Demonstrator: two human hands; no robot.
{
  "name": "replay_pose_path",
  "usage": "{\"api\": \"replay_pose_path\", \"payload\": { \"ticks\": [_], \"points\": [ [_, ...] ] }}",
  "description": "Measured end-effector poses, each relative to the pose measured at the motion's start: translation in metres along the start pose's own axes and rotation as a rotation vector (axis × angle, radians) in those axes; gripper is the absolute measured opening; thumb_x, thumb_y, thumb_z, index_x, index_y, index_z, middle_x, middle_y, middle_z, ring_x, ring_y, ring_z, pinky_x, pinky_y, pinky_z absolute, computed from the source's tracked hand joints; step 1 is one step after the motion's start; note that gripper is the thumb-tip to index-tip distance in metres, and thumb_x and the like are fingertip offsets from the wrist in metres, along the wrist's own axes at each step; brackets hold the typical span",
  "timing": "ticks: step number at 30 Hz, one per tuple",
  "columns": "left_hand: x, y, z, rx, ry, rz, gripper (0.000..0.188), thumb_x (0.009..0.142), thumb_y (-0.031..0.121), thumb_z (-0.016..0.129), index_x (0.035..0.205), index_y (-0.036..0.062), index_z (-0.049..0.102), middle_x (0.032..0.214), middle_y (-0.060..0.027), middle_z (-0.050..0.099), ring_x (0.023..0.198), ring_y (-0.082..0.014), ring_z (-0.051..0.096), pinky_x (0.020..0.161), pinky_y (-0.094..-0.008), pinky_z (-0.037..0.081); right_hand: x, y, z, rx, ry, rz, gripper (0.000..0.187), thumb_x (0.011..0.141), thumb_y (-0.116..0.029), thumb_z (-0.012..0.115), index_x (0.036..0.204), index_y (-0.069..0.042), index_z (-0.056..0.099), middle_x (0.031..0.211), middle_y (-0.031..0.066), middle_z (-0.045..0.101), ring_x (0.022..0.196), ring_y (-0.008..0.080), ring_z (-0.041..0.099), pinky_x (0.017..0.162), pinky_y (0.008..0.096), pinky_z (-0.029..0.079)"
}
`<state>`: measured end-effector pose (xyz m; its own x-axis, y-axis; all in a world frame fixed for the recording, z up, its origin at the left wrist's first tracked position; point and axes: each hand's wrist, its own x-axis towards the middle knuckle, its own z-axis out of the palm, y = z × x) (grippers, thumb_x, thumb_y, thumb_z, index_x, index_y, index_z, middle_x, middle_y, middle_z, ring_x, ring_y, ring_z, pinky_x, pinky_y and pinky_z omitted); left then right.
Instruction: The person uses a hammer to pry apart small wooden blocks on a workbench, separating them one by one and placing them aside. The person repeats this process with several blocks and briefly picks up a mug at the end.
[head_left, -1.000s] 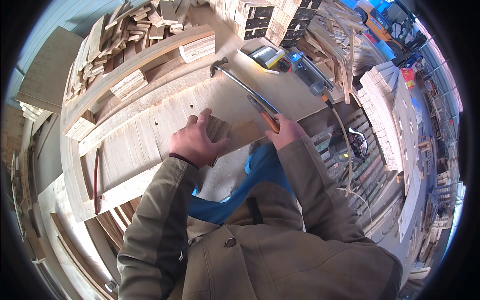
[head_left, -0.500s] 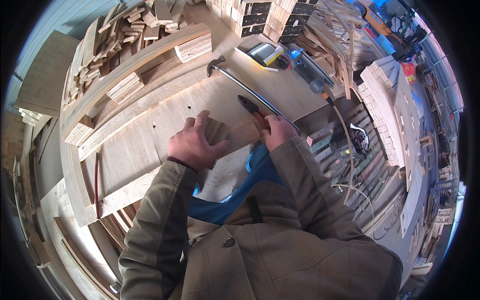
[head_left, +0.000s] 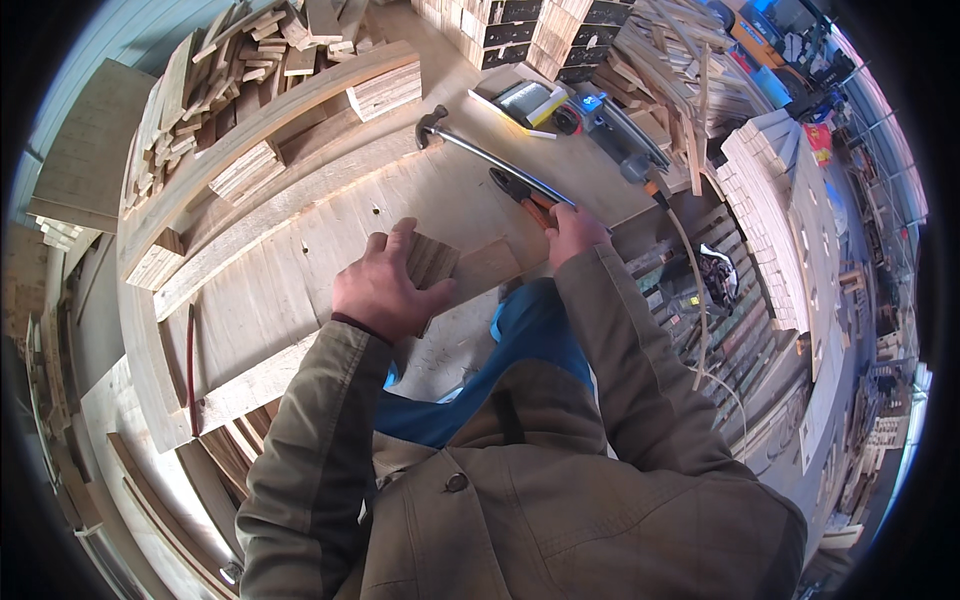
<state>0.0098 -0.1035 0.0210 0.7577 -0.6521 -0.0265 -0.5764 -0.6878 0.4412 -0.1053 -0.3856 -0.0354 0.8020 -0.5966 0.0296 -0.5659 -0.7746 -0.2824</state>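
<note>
My left hand [head_left: 385, 287] grips a short wooden block [head_left: 432, 258], with fingers over its top and thumb on the near side. The block sits at the near edge of a long timber frame. To the right, my right hand [head_left: 577, 234] is closed at the orange handles of a pair of pliers [head_left: 514, 188], whose dark jaws point to the far left. A claw hammer [head_left: 490, 154] lies just beyond the pliers, and its shiny shaft runs behind my right fingers. Whether those fingers also touch the shaft is hidden. A flat wooden piece [head_left: 487, 264] lies between my hands.
Wood offcuts [head_left: 240, 75] are heaped at the far left beside a long beam [head_left: 270, 150]. An open box [head_left: 520, 102] and an air nailer [head_left: 625, 140] with a hose [head_left: 698, 290] lie to the right. A red rod [head_left: 191, 370] leans at the left, and a slatted pallet [head_left: 660, 310] lies right.
My right hand has moved up and right, and the pliers have shifted with it. The hammer's shaft has swung farther away from me. My left hand stays on the block.
</note>
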Motion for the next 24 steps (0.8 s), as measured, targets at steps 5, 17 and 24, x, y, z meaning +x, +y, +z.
{"api": "replay_pose_path", "payload": {
  "ticks": [5,17,24],
  "points": [
    [0.001,0.000,0.000,-0.004,-0.011,-0.004,0.096,0.078,0.059,0.081,0.155,0.0116,0.050,0.133,-0.0201,0.066,0.113,-0.0375,0.074,0.097,-0.0477,0.060,0.007,-0.022,0.007,0.133,0.041,-0.208,0.034,0.095,-0.007,0.073,0.129,-0.011,0.068,0.120,0.0179,0.071,0.107,0.0393,0.071,0.094,0.0478,0.058],
    [0.001,-0.002,-0.005,-0.040,-0.051,-0.022,0.093,0.080,0.051,0.083,0.157,0.0128,0.048,0.135,-0.0189,0.066,0.114,-0.0370,0.073,0.098,-0.0477,0.060,0.067,-0.077,0.002,-0.183,-0.283,-0.256,0.039,0.103,-0.012,0.056,0.140,-0.016,0.064,0.126,0.0205,0.073,0.117,0.0385,0.072,0.099,0.0498,0.058],
    [0.001,-0.002,-0.007,-0.054,-0.050,-0.016,0.091,0.081,0.051,0.082,0.157,0.0127,0.049,0.132,-0.0176,0.067,0.110,-0.0361,0.075,0.096,-0.0466,0.061,0.073,-0.079,0.014,-0.187,-0.217,-0.276,0.028,0.102,-0.012,0.056,0.125,-0.014,0.072,0.115,0.0195,0.075,0.116,0.0383,0.072,0.097,0.0495,0.058]
  ]
}}
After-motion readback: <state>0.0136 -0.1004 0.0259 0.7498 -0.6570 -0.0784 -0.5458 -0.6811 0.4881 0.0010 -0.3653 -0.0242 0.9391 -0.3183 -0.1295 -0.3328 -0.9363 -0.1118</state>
